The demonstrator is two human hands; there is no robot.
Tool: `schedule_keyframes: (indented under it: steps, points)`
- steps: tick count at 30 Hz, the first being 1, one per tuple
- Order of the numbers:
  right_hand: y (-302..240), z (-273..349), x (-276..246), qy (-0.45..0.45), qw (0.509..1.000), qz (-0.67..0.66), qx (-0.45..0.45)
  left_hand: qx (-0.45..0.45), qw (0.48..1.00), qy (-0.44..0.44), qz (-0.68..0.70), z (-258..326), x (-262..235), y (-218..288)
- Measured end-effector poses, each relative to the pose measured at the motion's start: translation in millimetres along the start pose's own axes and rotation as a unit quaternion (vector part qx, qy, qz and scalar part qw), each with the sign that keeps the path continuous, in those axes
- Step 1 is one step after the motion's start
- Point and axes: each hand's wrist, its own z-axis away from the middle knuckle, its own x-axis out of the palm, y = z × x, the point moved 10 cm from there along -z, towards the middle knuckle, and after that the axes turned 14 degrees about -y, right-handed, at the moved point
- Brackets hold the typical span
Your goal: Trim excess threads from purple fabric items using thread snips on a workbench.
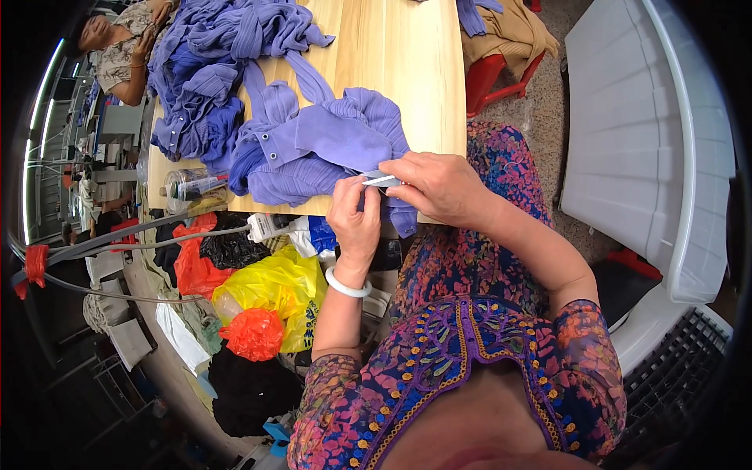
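A purple ribbed knit garment (329,141) with a smooth collar and small round metal snaps or eyelets lies bunched at the near edge of the wooden table (392,51). In my right hand (442,188) is a pair of small thread snips (381,179), their pale blades pointing left over the cloth. My left hand (356,219), a white bangle (348,283) on its wrist, has thumb and fingers pinched together right by the blade tips at the garment's edge. Whatever sits in that pinch is too small to make out.
More purple garments (200,78) are heaped at the table's far left, by a clear plastic jar (188,185). Yellow (274,294) and red bags lie below the left edge. A red stool (493,82) bears tan cloth; a large white bin (634,141) stands right. Another person sits far left.
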Motion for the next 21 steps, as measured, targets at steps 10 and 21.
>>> schedule_keyframes:
  steps: [10, 21]
  points:
    - [5, 2, 1, -0.004, 1.0, 0.011, 0.023, 0.001, 1.0, 0.023, 0.01, 0, 1, 1]
    - [7, 3, 2, -0.001, 0.999, 0.011, 0.033, -0.031, 0.998, 0.046, -0.014, 4, 2, -6]
